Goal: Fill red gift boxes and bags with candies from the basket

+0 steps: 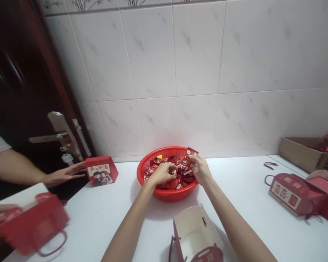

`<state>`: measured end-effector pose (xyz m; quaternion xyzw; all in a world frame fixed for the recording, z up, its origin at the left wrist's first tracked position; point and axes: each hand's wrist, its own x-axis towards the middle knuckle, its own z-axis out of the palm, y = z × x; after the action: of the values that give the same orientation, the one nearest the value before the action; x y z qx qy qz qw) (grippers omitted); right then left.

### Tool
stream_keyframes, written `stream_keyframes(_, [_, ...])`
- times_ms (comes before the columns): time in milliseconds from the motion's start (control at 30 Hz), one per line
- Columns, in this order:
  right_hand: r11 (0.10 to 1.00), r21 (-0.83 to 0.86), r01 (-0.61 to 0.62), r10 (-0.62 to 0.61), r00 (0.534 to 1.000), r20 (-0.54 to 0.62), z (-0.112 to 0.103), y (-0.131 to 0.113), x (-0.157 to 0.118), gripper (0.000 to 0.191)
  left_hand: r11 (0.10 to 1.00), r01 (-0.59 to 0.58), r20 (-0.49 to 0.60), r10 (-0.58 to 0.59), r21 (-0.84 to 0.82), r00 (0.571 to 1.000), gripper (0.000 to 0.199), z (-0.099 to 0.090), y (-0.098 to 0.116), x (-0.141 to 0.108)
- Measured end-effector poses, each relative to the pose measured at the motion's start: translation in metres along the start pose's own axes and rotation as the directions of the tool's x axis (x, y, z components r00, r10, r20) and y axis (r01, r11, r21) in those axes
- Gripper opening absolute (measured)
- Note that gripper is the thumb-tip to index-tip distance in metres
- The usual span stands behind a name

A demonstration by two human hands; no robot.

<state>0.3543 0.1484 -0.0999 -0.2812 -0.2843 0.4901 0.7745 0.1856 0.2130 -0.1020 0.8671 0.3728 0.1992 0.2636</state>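
Note:
A red plastic basket (171, 196) full of small red wrapped packets (176, 183) stands against the tiled wall. My left hand (163, 174) reaches over its rim into the packets, fingers curled inward; whatever lies under the fingertips is hidden. At the basket's right side, my right hand (201, 169) pinches a red packet (186, 163) with a pale flower pattern. Between my forearms, close to me, an unfolded gift box (196, 231) lies with its pale inside facing up and a red cord at its left.
At left, a co-worker's hand (64, 176) touches a small red printed box (102, 171); the other hand holds a blurred red box (35, 222). To the right are red gift boxes (295, 194), a short black cord (270, 165) and a cardboard carton (303, 154).

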Motion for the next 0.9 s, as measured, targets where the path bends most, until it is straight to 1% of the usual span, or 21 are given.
stream_keyframes(67, [1.000,-0.014,-0.005,0.005,1.000,0.007,0.000,-0.001,-0.001,0.020,0.990,-0.023,-0.049,0.017,-0.136,0.999,0.035,-0.002,0.003,0.001])
stream_keyframes(133, [1.000,-0.027,-0.005,0.005,1.000,0.019,-0.001,-0.002,-0.001,0.022,0.947,-0.072,-0.161,0.022,-0.314,0.987,0.035,-0.003,0.007,0.002])
stream_keyframes(200, [0.999,-0.043,-0.015,0.018,0.998,0.066,-0.002,-0.004,-0.003,0.026,0.882,-0.143,-0.282,0.012,-0.449,0.959,0.039,-0.002,0.012,0.003])
stream_keyframes(267, [0.995,-0.085,-0.053,0.065,0.988,0.143,-0.003,-0.005,-0.004,0.031,0.836,-0.202,-0.339,0.020,-0.511,0.940,0.042,0.000,0.019,0.004])
stream_keyframes(333, [0.987,-0.141,-0.082,0.110,0.973,0.204,-0.003,-0.005,-0.006,0.033,0.821,-0.223,-0.326,0.048,-0.525,0.944,0.039,0.003,0.024,0.004])
stream_keyframes(400, [0.983,-0.173,-0.064,0.102,0.971,0.216,-0.004,-0.004,-0.006,0.034,0.824,-0.221,-0.290,0.072,-0.522,0.954,0.035,0.004,0.028,0.004])
stream_keyframes(500, [0.983,-0.181,0.005,0.026,0.985,0.171,-0.005,0.000,-0.003,0.037,0.842,-0.214,-0.252,0.097,-0.496,0.963,0.031,0.004,0.031,0.003])
stream_keyframes(567, [0.983,-0.175,0.048,-0.025,0.991,0.130,-0.006,0.003,-0.001,0.038,0.868,-0.212,-0.244,0.109,-0.449,0.964,0.030,0.002,0.032,0.002])
stream_keyframes(667, [0.983,-0.163,0.084,-0.075,0.995,0.061,-0.005,0.006,0.000,0.040,0.946,-0.186,-0.285,0.107,-0.266,0.952,0.033,-0.001,0.028,0.001])
stream_keyframes(700, [0.984,-0.155,0.085,-0.081,0.996,0.034,-0.005,0.006,0.000,0.040,0.968,-0.165,-0.270,0.110,-0.191,0.957,0.034,-0.001,0.025,0.001])
stream_keyframes(733, [0.987,-0.142,0.081,-0.081,0.997,0.009,-0.004,0.005,0.000,0.041,0.982,-0.144,-0.209,0.117,-0.124,0.971,0.036,-0.001,0.021,0.001])
stream_keyframes(767, [0.989,-0.124,0.074,-0.076,0.997,-0.012,-0.004,0.005,0.000,0.041,0.989,-0.134,-0.105,0.127,-0.066,0.986,0.038,-0.001,0.017,0.001])
stream_keyframes(800, [0.992,-0.104,0.065,-0.068,0.997,-0.028,-0.003,0.004,0.000,0.042,0.991,-0.134,0.022,0.134,-0.015,0.991,0.042,0.000,0.014,0.001])
stream_keyframes(833, [0.995,-0.083,0.054,-0.058,0.998,-0.039,-0.003,0.004,0.000,0.043,0.989,-0.141,0.139,0.135,0.035,0.981,0.047,0.000,0.010,0.002])
stream_keyframes(867, [0.997,-0.064,0.042,-0.045,0.998,-0.042,-0.003,0.003,0.000,0.043,0.985,-0.149,0.224,0.126,0.089,0.966,0.052,0.001,0.008,0.002])
stream_keyframes(900, [0.998,-0.048,0.030,-0.032,0.999,-0.041,-0.003,0.003,0.001,0.042,0.977,-0.153,0.268,0.109,0.149,0.957,0.057,0.001,0.007,0.002])
